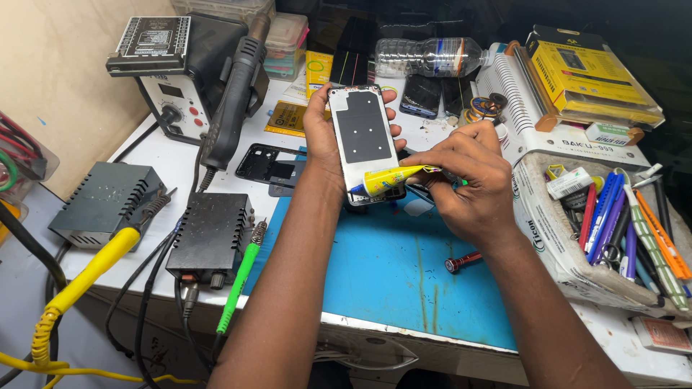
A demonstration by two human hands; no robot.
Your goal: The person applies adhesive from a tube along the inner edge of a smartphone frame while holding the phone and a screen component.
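While the left hand (pixel 324 137) is propping the phone (pixel 364 140) up above the blue mat (pixel 404 266), its fingers (pixel 390 96) are wrapping around both long edges and gripping it with the open back facing the camera. The phone's long axis is running away from the person, top end far, bottom end near. The right hand (pixel 465 176) is coming in from the right, its fingers closed on a yellow tube (pixel 389 179). That tube is lying crosswise to the phone, nozzle pointing left and touching, or just about touching, the phone's bottom edge. So the right hand is the nearer one to that edge. A red screwdriver bit (pixel 463 262) is lying on the mat near the right wrist, well apart from the phone.
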